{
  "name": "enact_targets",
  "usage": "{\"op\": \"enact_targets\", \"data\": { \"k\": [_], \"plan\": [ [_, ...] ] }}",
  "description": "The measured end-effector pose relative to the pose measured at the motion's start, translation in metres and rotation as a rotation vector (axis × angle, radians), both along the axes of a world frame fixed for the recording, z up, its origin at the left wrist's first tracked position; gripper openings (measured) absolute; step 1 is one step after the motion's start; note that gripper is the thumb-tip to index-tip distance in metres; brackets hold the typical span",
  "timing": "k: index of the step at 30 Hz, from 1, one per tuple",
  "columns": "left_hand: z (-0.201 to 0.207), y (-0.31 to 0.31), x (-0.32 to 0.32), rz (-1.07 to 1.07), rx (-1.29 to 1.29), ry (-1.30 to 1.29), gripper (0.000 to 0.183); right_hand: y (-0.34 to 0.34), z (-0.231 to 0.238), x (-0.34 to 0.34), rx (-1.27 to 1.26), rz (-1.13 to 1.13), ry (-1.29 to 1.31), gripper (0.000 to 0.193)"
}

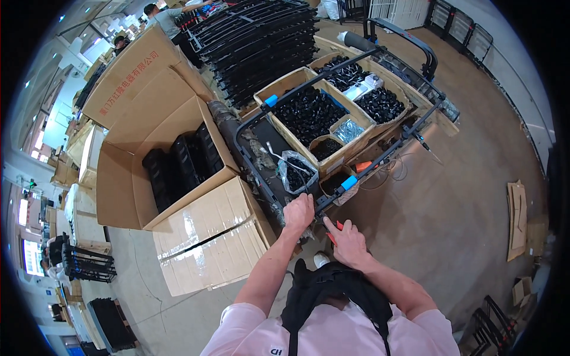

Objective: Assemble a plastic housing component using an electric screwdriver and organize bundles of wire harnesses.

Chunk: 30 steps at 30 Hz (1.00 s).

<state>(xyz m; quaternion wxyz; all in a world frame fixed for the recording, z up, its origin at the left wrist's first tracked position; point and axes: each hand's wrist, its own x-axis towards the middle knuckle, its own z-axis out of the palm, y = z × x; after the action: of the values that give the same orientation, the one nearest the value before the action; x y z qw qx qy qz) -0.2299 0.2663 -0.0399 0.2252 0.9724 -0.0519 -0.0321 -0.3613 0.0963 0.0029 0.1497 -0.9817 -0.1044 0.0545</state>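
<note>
My left hand is closed at the near corner of a black tubular metal frame, by a thin dark rod; what its fingers hold is hidden. Just right of it, my right hand is wrapped round a red-handled hand tool, its kind mostly covered. The index finger points toward the frame's corner. Blue sleeves wrap parts of the frame, which lies across the workbench. Beyond my left hand, a clear plastic bag holds small black parts, with a bent silver rod by it.
Cardboard bins of small black parts and a box of silver screws sit within the frame. At left, an open carton holds black pieces beside a taped carton. Black frames are stacked behind; people work far left.
</note>
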Motion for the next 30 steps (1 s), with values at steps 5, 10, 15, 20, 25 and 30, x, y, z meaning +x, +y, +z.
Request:
{"op": "enact_targets", "data": {
  "k": [5,10,15,20,25,30],
  "plan": [
    [-0.007,0.001,0.004,0.069,-0.020,0.030,0.043,0.020,0.000,-0.003,-0.035,-0.072,-0.019,0.079],
    [-0.005,0.003,0.002,0.084,-0.050,0.016,0.043,-0.018,-0.030,0.011,0.343,-0.024,0.190,0.088],
    [-0.002,-0.005,0.005,0.098,-0.057,0.034,0.042,-0.055,-0.091,0.025,1.396,-0.168,1.027,0.093],
    [-0.008,0.000,0.001,0.143,-0.051,0.057,0.042,-0.047,0.003,0.044,0.307,-0.011,0.680,0.065],
    [-0.006,-0.005,0.009,0.182,-0.027,0.067,0.040,-0.089,-0.036,0.041,0.290,-0.078,0.847,0.045],
    [-0.001,-0.005,0.008,0.246,0.023,0.091,0.038,-0.066,-0.099,0.093,0.237,-0.177,0.772,0.046]
  ]
}}
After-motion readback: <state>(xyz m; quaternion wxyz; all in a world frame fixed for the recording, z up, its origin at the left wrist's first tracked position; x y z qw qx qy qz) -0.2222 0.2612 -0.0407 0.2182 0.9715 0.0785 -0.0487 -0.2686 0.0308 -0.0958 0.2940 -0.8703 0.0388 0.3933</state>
